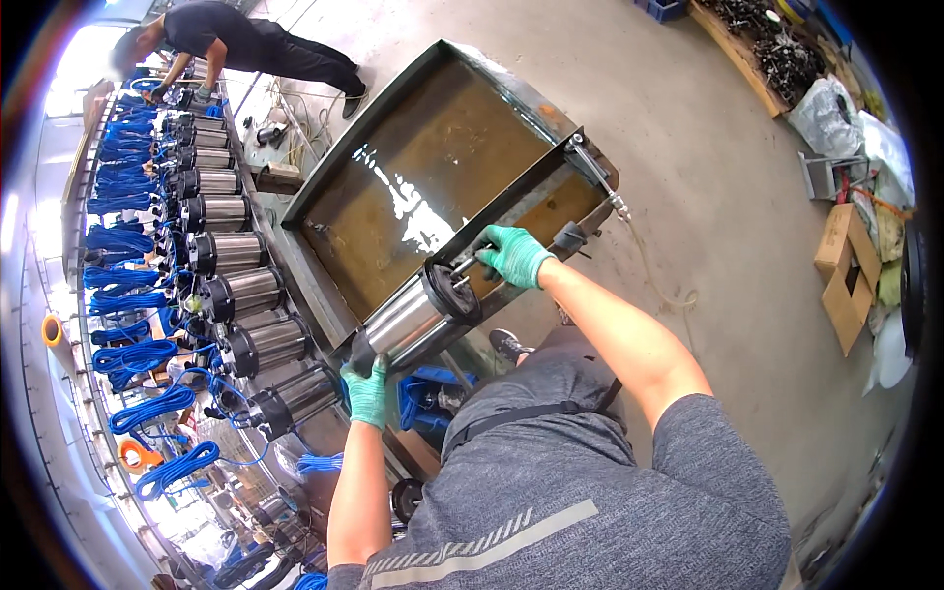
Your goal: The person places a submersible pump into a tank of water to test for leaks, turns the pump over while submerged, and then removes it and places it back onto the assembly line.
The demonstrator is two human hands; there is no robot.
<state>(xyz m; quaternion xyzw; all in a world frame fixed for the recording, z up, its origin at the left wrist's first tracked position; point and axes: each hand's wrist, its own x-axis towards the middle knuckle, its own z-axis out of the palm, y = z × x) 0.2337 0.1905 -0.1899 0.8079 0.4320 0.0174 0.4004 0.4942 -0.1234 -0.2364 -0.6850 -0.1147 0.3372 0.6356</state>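
Observation:
A shiny steel pump (pixel 408 315) with black ends lies tilted along the near rim of a water tank (pixel 369 206). My left hand (pixel 366 391), in a green glove, is closed around the pump's lower left end. At its other end, my gloved right hand (pixel 513 256) has its fingers closed on a thin metal rod (pixel 472 264) by the black end cap (pixel 454 291). The fingertips of both hands are partly hidden. Brownish water in the tank reflects bright light.
Left of the tank runs a long bench (pixel 84 413) with a row of similar steel pumps (pixel 231 253) and coiled blue cables (pixel 133 359). A co-worker (pixel 246 44) bends over its far end. A blue crate (pixel 423 393) sits below the tank. Cardboard (pixel 848 265) and bags lie right.

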